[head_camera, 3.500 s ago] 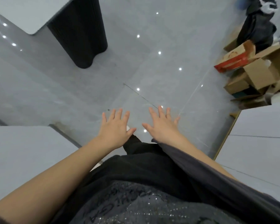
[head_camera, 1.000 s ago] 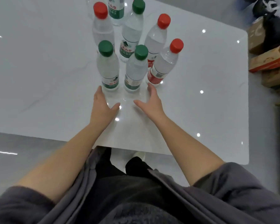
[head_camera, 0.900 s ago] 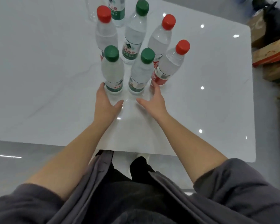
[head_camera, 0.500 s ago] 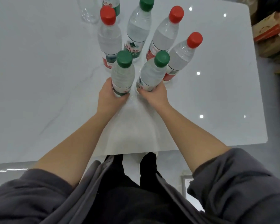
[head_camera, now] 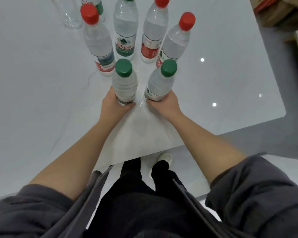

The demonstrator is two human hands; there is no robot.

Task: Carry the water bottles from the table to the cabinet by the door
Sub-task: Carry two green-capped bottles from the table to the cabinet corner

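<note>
Your left hand (head_camera: pixel 115 105) wraps the near clear plastic green-capped bottle (head_camera: pixel 125 83), and your right hand (head_camera: pixel 163 104) its green-capped twin (head_camera: pixel 159 83), both low on the glossy white worktop (head_camera: pixel 213 83). You're at pickup: lift straight, clear of the red-capped bottles (head_camera: pixel 98 42) crowded behind.

view: one head-worn wide-angle camera, no second view
facing: forward and steeply down over the white table (head_camera: pixel 41 83)
nearness: close; forearms reach from 6 o'clock toward centre
frame: water bottles (head_camera: pixel 126 40) at 12 o'clock, cardboard boxes (head_camera: pixel 279 12) at 2 o'clock
</note>
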